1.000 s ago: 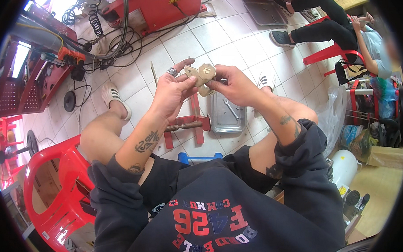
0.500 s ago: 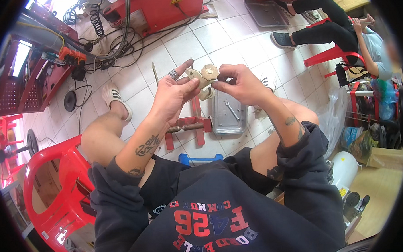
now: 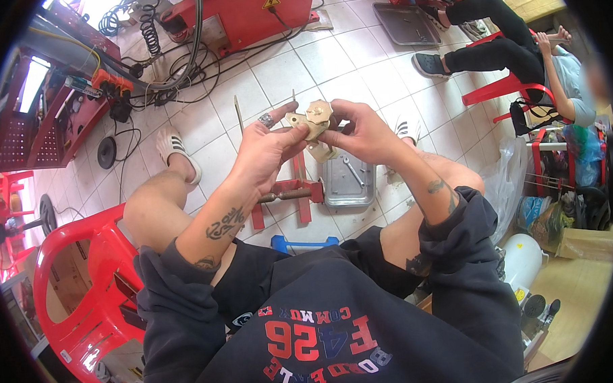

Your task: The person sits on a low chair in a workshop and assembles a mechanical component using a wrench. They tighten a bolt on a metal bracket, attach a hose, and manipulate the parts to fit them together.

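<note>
In front of me, both hands grip a beige-gold metal part [image 3: 307,129]. On top it has a many-sided round cap, beside it a flat lug with a hole, and a rounded piece hangs below. Its exact kind I cannot make out. My left hand [image 3: 272,144], a ring on one finger, pinches the lug side between thumb and fingers. My right hand [image 3: 364,130] has closed on the other side, by the cap, its fingertips partly hidden. Underneath, on the floor, a grey metal tray [image 3: 347,190] holds a wrench [image 3: 353,170].
A red metal stand [image 3: 289,192] with a threaded bar and a blue plastic frame [image 3: 304,242] are between my legs. A red chair [image 3: 52,268] stands left. Cables [image 3: 204,70] trail by a red machine [image 3: 253,21]. Far right, a person [image 3: 552,68] sits near another tray [image 3: 408,22].
The metal part has turned slightly and come a little nearer to me. My right hand has shifted its fingers and now reaches further under the part; my left index finger has bent.
</note>
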{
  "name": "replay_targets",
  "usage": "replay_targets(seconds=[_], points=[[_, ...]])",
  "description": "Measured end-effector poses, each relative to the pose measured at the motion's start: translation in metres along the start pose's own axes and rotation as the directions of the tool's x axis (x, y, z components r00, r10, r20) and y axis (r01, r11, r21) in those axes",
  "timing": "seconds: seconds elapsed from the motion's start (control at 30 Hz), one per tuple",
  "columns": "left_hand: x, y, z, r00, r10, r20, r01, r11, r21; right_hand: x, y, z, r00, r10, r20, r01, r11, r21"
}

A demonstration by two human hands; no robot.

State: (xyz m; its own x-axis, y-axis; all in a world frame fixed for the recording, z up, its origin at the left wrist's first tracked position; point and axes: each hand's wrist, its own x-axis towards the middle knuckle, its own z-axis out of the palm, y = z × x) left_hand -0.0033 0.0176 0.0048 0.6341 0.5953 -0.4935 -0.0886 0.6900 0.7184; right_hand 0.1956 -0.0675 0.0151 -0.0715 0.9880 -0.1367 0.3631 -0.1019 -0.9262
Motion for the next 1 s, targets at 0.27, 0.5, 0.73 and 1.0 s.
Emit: replay_targets(seconds=[0.27,0.5,0.73,1.0], points=[[-0.001,0.001,0.004,1.000,0.014,-0.005,-0.014,1.000,0.003,0.002,0.010,-0.004,0.999,0.041,-0.019,-0.037,0.986,0.165],[-0.002,0.002,0.005,0.999,-0.009,0.036,0.009,1.000,-0.001,0.000,0.004,-0.008,0.999,0.017,-0.033,-0.016,0.999,0.038],[-0.006,0.009,0.007,1.000,-0.004,0.009,0.004,0.999,0.052,-0.003,0.002,-0.017,0.997,-0.071,0.038,0.072,0.997,-0.006],[-0.007,0.010,0.002,0.999,0.006,0.039,-0.006,1.000,0.015,0.001,-0.006,-0.010,0.999,0.006,-0.032,-0.007,0.999,-0.040]])
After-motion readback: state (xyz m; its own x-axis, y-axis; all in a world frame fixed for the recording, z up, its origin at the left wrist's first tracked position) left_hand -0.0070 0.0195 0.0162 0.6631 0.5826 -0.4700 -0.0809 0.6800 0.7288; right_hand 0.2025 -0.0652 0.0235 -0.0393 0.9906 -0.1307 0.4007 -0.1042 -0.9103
